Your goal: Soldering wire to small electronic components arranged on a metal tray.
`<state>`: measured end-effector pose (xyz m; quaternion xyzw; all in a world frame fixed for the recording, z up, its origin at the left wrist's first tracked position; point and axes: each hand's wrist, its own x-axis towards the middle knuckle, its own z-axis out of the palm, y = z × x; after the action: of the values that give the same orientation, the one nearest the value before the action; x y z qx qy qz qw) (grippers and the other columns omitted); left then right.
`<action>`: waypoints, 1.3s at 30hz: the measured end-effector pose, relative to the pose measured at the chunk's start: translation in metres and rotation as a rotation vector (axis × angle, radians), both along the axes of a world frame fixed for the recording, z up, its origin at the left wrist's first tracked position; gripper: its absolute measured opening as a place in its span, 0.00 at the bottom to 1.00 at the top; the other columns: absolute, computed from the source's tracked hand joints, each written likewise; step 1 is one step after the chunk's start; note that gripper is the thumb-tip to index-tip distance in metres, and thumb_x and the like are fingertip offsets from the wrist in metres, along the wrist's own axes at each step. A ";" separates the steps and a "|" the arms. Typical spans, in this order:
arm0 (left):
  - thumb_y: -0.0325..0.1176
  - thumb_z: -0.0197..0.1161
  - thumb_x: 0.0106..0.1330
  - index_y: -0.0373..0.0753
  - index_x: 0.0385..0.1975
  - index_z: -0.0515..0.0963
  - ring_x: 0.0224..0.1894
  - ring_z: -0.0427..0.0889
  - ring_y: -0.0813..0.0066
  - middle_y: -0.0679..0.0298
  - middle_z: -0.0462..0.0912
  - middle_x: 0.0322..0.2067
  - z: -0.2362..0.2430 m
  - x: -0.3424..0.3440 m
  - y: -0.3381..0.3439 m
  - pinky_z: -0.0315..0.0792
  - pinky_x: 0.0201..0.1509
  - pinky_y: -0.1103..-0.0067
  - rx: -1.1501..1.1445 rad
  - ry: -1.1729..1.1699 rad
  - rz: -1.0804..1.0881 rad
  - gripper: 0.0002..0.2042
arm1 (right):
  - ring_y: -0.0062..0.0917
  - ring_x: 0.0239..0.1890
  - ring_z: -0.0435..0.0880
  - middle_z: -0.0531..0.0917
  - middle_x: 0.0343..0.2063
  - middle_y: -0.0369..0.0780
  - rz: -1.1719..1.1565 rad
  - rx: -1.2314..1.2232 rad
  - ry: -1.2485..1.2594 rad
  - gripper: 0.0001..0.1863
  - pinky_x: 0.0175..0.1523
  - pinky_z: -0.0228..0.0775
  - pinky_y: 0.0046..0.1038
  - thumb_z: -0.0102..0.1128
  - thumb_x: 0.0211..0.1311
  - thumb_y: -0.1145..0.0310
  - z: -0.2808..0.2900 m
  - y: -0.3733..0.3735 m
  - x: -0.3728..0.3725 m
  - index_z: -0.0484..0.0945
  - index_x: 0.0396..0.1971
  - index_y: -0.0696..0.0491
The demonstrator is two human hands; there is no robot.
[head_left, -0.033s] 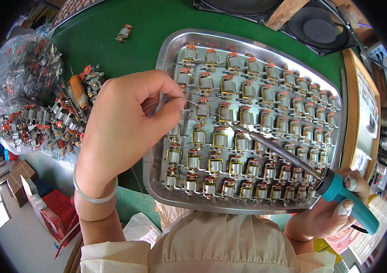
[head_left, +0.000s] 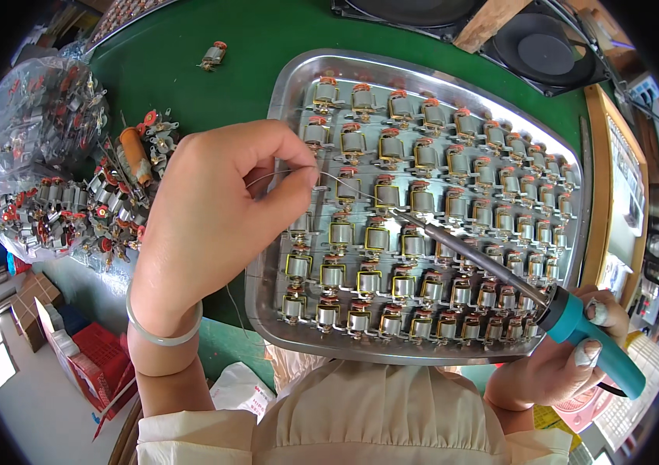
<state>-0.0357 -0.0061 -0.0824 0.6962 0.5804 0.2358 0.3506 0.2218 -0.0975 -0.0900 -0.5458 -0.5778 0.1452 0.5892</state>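
My left hand (head_left: pixel 236 209), with a pale bangle on the wrist, pinches a thin silver wire (head_left: pixel 357 188) over the left side of a steel tray (head_left: pixel 258 298). The wire reaches a small metal motor (head_left: pixel 386 191) among several rows of similar parts with red tops, some edged in yellow. My right hand (head_left: pixel 587 356) grips a soldering iron (head_left: pixel 597 345) with a teal handle at the tray's lower right. Its long metal tip points up-left and meets, or nearly meets, the wire's end at that motor; exact contact is too small to tell.
Left are plastic bags of loose parts (head_left: pixel 35 132) and an orange cylinder (head_left: pixel 134 155). A single motor (head_left: pixel 214 56) lies on the green mat. Black speakers (head_left: pixel 539 50) sit at the back, a wooden frame (head_left: pixel 605 194) at right, a red crate (head_left: pixel 101 364) at lower left.
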 end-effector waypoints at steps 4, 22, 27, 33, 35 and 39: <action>0.22 0.57 0.46 0.34 0.19 0.72 0.13 0.52 0.92 0.76 0.59 0.09 -0.003 0.000 0.000 0.46 0.16 0.90 0.045 -0.008 -0.029 0.01 | 0.22 0.19 0.64 0.66 0.17 0.38 -0.031 -0.052 0.021 0.22 0.26 0.57 0.22 0.52 0.48 0.50 0.001 0.001 -0.007 0.65 0.26 0.57; 0.21 0.57 0.46 0.33 0.19 0.71 0.14 0.54 0.92 0.74 0.61 0.10 -0.007 0.002 0.000 0.47 0.16 0.90 0.043 -0.056 -0.060 0.02 | 0.23 0.21 0.65 0.67 0.20 0.40 -0.031 -0.039 0.066 0.22 0.26 0.56 0.22 0.52 0.48 0.52 -0.003 0.000 -0.004 0.65 0.27 0.58; 0.21 0.57 0.46 0.33 0.18 0.72 0.14 0.54 0.92 0.74 0.62 0.11 -0.007 -0.001 -0.001 0.47 0.16 0.90 0.037 -0.066 -0.050 0.02 | 0.23 0.21 0.65 0.67 0.19 0.39 -0.013 -0.062 0.066 0.22 0.26 0.56 0.22 0.52 0.48 0.51 -0.002 0.001 -0.007 0.65 0.27 0.58; 0.21 0.56 0.45 0.34 0.19 0.72 0.14 0.53 0.92 0.75 0.60 0.10 -0.004 -0.001 -0.001 0.47 0.16 0.90 0.034 -0.071 -0.013 0.02 | 0.23 0.20 0.64 0.65 0.17 0.39 -0.050 -0.015 0.047 0.20 0.25 0.55 0.22 0.51 0.49 0.53 -0.002 0.003 -0.008 0.65 0.27 0.58; 0.21 0.56 0.46 0.34 0.19 0.72 0.13 0.53 0.92 0.75 0.60 0.10 -0.004 -0.002 -0.001 0.46 0.16 0.90 0.017 -0.088 0.030 0.02 | 0.23 0.19 0.64 0.65 0.17 0.38 -0.066 0.022 0.101 0.20 0.24 0.55 0.22 0.50 0.50 0.53 -0.001 0.001 -0.009 0.65 0.27 0.58; 0.22 0.56 0.46 0.33 0.19 0.72 0.13 0.52 0.92 0.75 0.59 0.09 -0.005 -0.003 -0.002 0.46 0.16 0.89 0.042 -0.050 -0.007 0.02 | 0.23 0.19 0.63 0.65 0.17 0.39 -0.082 0.035 0.095 0.19 0.24 0.54 0.22 0.50 0.50 0.54 -0.002 0.001 -0.009 0.65 0.27 0.58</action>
<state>-0.0383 -0.0077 -0.0869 0.6993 0.5641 0.2639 0.3509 0.2126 -0.0960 -0.0918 -0.5509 -0.5290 0.1365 0.6309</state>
